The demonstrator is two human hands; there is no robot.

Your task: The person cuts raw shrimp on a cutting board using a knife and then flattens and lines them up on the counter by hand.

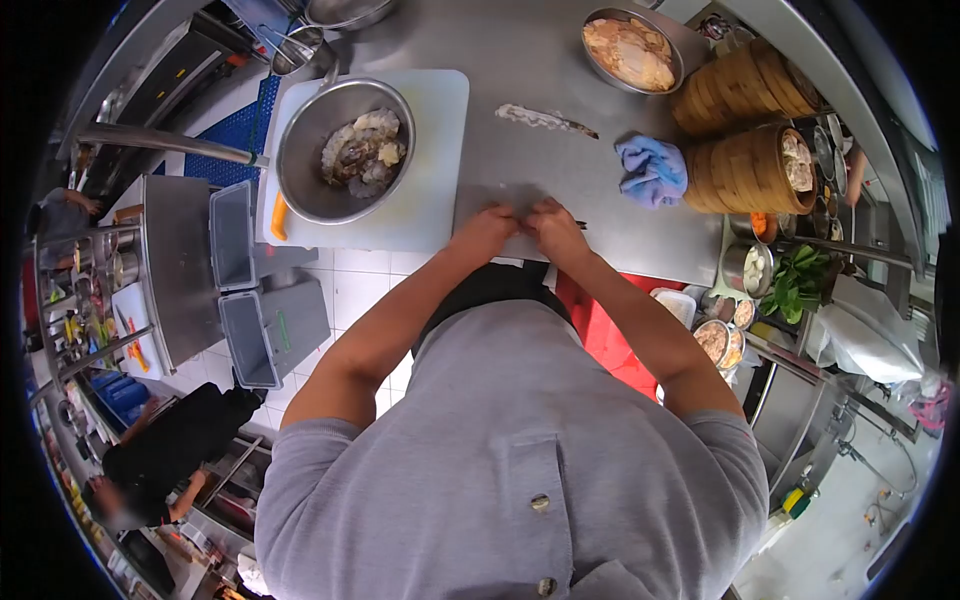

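Note:
My left hand [486, 232] and my right hand [556, 232] are close together at the near edge of the steel table, fingers closed in a pinch. A dark tip like a shrimp tail [582, 225] pokes out beside my right hand; the rest of this shrimp is hidden by my fingers. Farther up the table lies a long, pale peeled shrimp [545, 121] with a dark tail end. To the left, a steel bowl [298, 165] of grey shrimp [365, 150] rests on a white cutting board [440, 150].
An orange-handled tool [279, 215] lies at the board's left edge. To the right are a blue cloth [651, 171], stacked bamboo steamers [735, 172] and a bowl of raw meat [630, 52]. Another person [170, 445] works at lower left, near open grey bins [250, 340].

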